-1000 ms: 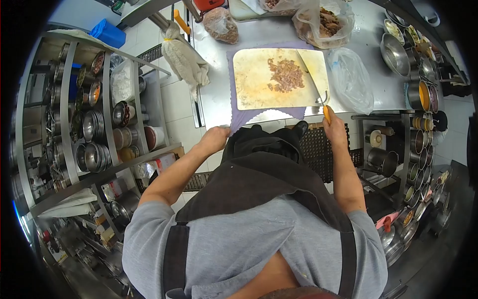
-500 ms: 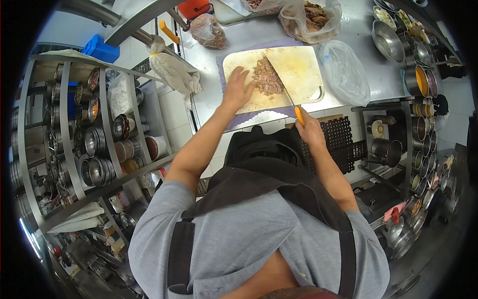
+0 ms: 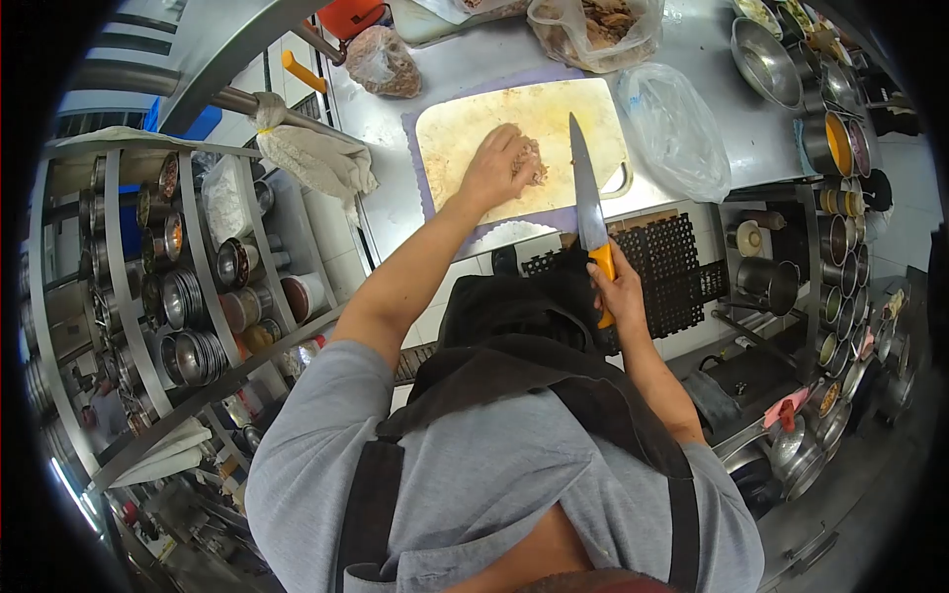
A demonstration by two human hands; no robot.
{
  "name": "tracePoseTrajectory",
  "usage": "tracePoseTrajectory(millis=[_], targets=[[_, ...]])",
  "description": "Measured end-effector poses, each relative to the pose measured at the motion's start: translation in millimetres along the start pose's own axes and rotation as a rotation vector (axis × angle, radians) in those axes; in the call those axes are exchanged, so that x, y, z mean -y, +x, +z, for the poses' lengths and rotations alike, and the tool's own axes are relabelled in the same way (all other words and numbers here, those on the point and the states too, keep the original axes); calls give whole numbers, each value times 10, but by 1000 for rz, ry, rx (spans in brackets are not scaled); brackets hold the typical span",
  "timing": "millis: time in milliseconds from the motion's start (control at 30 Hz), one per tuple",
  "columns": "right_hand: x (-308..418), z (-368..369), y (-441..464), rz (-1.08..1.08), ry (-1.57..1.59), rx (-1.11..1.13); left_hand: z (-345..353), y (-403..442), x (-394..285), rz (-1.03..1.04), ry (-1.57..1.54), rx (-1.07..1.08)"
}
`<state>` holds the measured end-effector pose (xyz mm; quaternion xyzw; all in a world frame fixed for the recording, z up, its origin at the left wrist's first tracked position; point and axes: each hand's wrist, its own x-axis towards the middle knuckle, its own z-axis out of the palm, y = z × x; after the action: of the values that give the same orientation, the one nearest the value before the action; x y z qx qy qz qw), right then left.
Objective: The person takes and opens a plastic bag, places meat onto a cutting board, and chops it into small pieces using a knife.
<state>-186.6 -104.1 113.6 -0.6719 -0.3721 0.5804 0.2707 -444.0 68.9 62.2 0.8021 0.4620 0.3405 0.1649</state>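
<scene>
On the cream cutting board [image 3: 457, 133] lies a small pile of chopped meat [image 3: 535, 163]. My left hand [image 3: 497, 170] is over the pile, fingers curled around it, and it covers much of the meat. In my right hand [image 3: 619, 289] is a kitchen knife [image 3: 587, 188] with a yellow handle, gripped near the front edge of the counter. Its blade points away from me, flat side visible, over the right part of the board. A purple cloth [image 3: 413, 158] lies under the board.
Right of the board lies a clear plastic bag [image 3: 677, 133]. Behind stand an open bag of meat pieces [image 3: 598, 30] and a tied bag of minced meat [image 3: 384, 61]. A metal bowl [image 3: 767, 65] sits at the right. A rag [image 3: 314, 156] hangs at the left.
My left hand has moved right and closed over the chopped meat. The knife has left the pile, shifting right and toward me, with its flat side turned up.
</scene>
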Motion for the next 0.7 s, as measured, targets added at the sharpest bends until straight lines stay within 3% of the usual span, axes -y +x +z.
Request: tracePoseTrajectory(millis=[200, 267, 500, 700], targets=[[47, 255, 37, -2, -99, 154, 51, -106, -481, -78, 179, -145], [67, 377, 118, -29, -103, 196, 167, -53, -461, -189, 243, -195], [314, 593, 275, -72, -105, 295, 245, -2, -272, -411, 38, -531], [673, 146, 125, -144, -153, 185, 450, 551, -562, -372, -125, -639]])
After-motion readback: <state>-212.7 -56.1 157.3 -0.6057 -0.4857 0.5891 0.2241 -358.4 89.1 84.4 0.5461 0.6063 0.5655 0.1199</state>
